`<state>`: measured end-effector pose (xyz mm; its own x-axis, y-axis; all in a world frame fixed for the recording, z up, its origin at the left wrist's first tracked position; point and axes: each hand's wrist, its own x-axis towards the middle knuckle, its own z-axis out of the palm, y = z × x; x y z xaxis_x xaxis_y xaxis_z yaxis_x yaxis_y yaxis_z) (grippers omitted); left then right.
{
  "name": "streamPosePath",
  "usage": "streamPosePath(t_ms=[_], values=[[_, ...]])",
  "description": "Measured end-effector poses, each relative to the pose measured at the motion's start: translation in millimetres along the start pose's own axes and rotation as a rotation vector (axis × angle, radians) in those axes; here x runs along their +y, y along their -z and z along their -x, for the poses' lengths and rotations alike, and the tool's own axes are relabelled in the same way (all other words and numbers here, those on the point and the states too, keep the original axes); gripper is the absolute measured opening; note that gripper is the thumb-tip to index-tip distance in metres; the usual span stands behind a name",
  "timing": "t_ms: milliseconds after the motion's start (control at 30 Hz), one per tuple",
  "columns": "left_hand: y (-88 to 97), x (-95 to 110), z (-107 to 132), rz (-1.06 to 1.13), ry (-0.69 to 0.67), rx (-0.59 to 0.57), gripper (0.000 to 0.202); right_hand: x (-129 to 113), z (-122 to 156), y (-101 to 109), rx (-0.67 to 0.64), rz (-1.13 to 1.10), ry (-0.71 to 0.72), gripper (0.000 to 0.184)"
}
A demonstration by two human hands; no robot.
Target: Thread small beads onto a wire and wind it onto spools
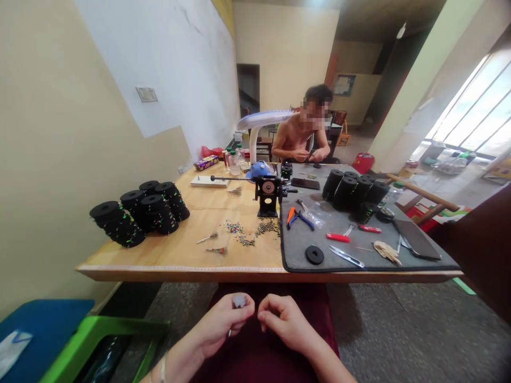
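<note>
Left hand pinching small white tuft over dark red lap; right hand just apart at 3 o'clock, fingers curled, grip unclear. Risk: slack pinch, tuft dropping to gray floor at 4 o'clock.

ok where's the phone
In the head view, the phone lies at the far end of the grey mat, between the hand winder and the black spools.
</note>
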<state>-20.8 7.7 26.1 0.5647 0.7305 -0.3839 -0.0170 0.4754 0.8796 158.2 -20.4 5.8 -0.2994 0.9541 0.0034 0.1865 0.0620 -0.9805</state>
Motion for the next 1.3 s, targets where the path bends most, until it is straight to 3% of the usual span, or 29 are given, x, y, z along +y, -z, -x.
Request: streamPosePath(t_ms=[167,367,500,700,833,933,1000,1100,1167,1300], values=[[-5.3,9.3,7.8,0.350,0.075,-0.063,0.036,0.0,-1.0,9.6,0.055,0.157,0.189,0.015],[-11.8,24.9,11.1,0.497,0.040,-0.050,0.036,21.9,-3.3,15.1,0.071,0.075,0.199,0.018],[-16.0,28.7,8.1,0.369,0.003,-0.033,0.037,19.2,-0.8,16.8,0.047,-0.043,0.138,0.023],[-17.5,30.9,-0.7,0.009,-0.158,0.117,0.031,-11.1,-5.3,6.0,-0.117,-0.401,0.062,0.041],[-9.1,32.5,-0.9,-0.172,-0.327,0.291,0.027,-12.4,-14.7,-6.6,-0.021,-0.387,-0.030,0.032],[10.0,32.5,1.5,-0.335,-0.394,0.370,0.024,-4.0,-20.5,-12.6,0.077,-0.343,-0.105,0.038],[33.4,33.9,2.5,-0.459,-0.436,0.459,0.023,0.4,-22.4,-14.4,0.105,-0.368,-0.113,0.040],[82.3,41.2,2.9,-0.735,-0.483,0.754,0.021,3.1,-22.8,-15.2,0.142,-0.514,-0.151,0.044],[116.5,48.9,2.3,-1.019,-0.372,0.961,0.019,3.6,-22.5,-15.3,0.163,-0.608,-0.182,0.045],[164.7,63.3,-0.5,-1.112,-0.292,1.088,0.012,2.5,-22.1,-15.6,0.209,-0.693,-0.179,0.042]])
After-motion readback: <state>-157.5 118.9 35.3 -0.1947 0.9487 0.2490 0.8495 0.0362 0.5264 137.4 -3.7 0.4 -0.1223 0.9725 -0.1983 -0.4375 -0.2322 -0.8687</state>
